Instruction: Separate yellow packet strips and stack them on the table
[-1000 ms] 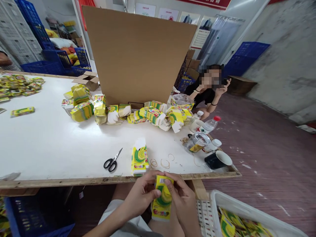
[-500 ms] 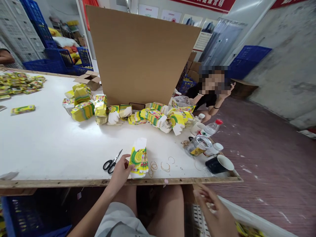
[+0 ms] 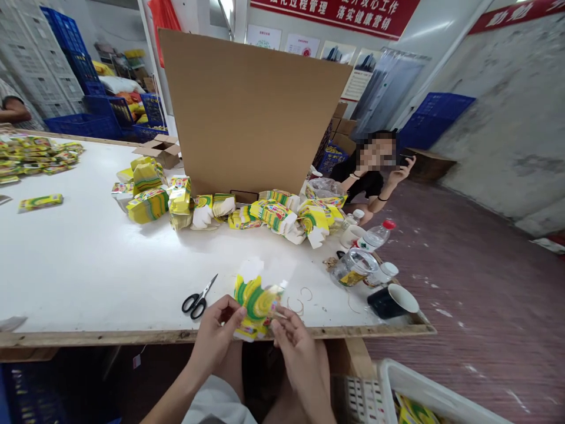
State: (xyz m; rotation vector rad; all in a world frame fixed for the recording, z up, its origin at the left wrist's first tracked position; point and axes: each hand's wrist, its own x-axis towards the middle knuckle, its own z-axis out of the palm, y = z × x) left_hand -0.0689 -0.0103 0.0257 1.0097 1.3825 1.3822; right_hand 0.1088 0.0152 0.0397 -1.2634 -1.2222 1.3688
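Two hands show in my head view, with one yellow-and-green carton between them, just above the near edge of one white table. The left hand pinches the carton's left side between thumb and fingers. The right hand has its fingers bent at the carton's right side; the blur there means I cannot tell whether they grip it. White flaps stick up at the carton's far end, and I cannot make out how many cartons overlap there.

I count one pair of black-handled scissors lying near the left hand, blades pointing away, and at least two thin loops beyond the right hand. Toward the right corner I have one dark mug, one clear jar, one red-capped bottle and one white cup.

One tall cardboard sheet stands across the table, with a row of carton bundles before it, too overlapped for me to count. One single packet lies far left, near one pile of packets. One white crate sits below the table at right. Two other people are partly visible, one at each side.
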